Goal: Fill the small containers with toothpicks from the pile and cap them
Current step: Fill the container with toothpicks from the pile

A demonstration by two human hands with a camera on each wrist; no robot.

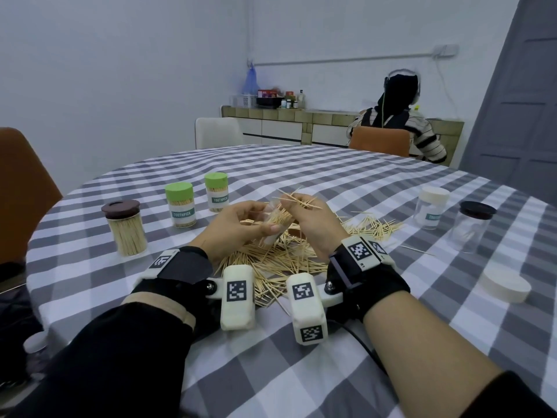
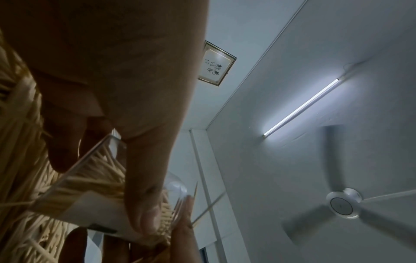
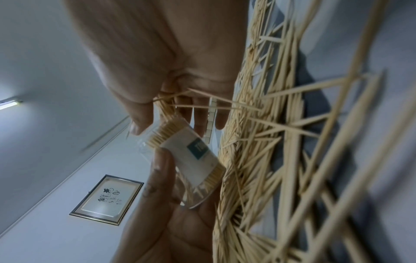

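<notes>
My left hand (image 1: pixel 241 227) grips a small clear container (image 3: pixel 191 156) with a white label, tilted and nearly full of toothpicks, above the pile (image 1: pixel 280 260). The thumb lies across its side in the left wrist view, on the container (image 2: pixel 90 201). My right hand (image 1: pixel 304 218) pinches a small bunch of toothpicks (image 1: pixel 298 200) at the container's open mouth, tips fanning up and right. No cap is on this container. The loose pile of toothpicks (image 3: pixel 281 142) spreads on the checked tablecloth under both hands.
At the left stand a brown-lidded jar (image 1: pixel 125 227) and two green-capped containers (image 1: pixel 180 203) (image 1: pixel 216 191), all full. At the right are a white-capped container (image 1: pixel 431 206), a dark-lidded clear jar (image 1: pixel 471 226) and a loose white cap (image 1: pixel 505 286). A person sits beyond the table.
</notes>
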